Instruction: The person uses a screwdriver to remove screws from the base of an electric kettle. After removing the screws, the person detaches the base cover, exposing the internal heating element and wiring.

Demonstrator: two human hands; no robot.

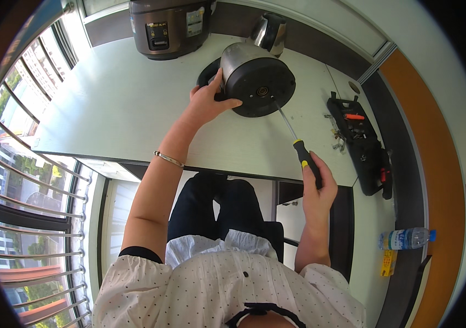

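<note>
An electric kettle (244,53) lies on its side on the white desk, its round black base (260,82) turned toward me. My left hand (209,101) grips it beside the black handle, the thumb pressed on the rim of the base. A metal ring contact sits in the middle of the base, with small screw points near it. In my right hand (319,186) is a screwdriver (301,148) with a black and yellow handle. Its long thin shaft points up and left, and the tip meets the base just below and right of the ring.
A brown rice cooker (170,27) stands at the back left, and a shiny metal jug (269,31) behind the kettle. On the right lies an opened black tool case (356,142) with loose metal bits beside it. A water bottle (405,239) and a yellow packet (389,263) lie farther down the right side.
</note>
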